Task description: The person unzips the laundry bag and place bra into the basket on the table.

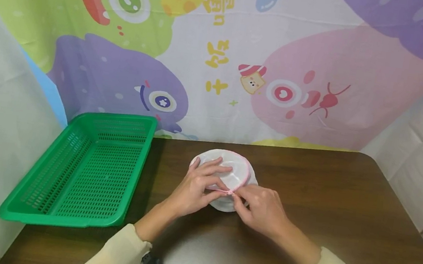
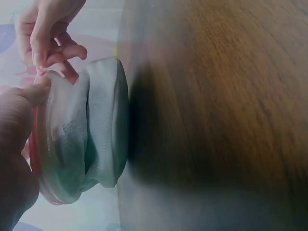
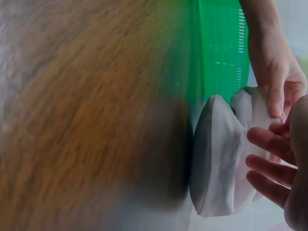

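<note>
A round white mesh bag (image 1: 234, 175) with a pink zipper edge stands on the table; the left wrist view shows its soft, folded side (image 2: 103, 120). At the bag's near edge the left hand (image 1: 196, 188) pinches the pink trim between thumb and index finger, its other fingers spread over the top. Close beside it, the right hand (image 1: 263, 208) pinches the trim at the zipper end. In the right wrist view several fingers of the right hand (image 3: 274, 166) extend beside the mesh (image 3: 224, 159). The zipper pull itself is too small to make out.
A green perforated basket (image 1: 97, 179) stands on the left of the dark wooden table (image 1: 310, 177). Behind the table hangs a cloth (image 1: 213, 118) printed with cartoon monsters, and pale cloth covers both sides.
</note>
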Demonstrator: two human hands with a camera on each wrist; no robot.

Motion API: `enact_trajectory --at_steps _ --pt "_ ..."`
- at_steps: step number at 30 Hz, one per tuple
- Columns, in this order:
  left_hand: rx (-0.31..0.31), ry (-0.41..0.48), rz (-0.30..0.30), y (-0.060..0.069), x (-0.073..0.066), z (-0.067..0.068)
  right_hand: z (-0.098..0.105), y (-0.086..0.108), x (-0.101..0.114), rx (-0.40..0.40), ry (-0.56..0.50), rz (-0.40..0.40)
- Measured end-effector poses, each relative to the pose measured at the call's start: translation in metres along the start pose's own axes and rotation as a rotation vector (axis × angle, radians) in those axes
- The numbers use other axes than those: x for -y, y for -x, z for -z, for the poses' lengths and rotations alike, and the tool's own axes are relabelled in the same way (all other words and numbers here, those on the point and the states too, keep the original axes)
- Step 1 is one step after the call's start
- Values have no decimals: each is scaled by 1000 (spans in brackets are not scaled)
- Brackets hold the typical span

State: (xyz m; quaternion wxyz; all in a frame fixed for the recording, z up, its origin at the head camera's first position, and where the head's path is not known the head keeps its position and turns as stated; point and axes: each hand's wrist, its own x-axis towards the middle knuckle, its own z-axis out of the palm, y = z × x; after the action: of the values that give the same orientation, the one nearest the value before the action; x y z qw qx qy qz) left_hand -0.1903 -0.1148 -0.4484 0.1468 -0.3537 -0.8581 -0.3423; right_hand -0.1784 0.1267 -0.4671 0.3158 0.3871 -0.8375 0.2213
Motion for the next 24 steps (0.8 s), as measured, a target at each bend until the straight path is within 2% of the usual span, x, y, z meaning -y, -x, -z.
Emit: enact_trajectory --at_steps 8,24 --pt "-18 11 -1 0 3 1 2 3 -5 -24 -7 -35" --pt "-1 14 17 -4 -2 -1 0 -3 2 -22 -22 8"
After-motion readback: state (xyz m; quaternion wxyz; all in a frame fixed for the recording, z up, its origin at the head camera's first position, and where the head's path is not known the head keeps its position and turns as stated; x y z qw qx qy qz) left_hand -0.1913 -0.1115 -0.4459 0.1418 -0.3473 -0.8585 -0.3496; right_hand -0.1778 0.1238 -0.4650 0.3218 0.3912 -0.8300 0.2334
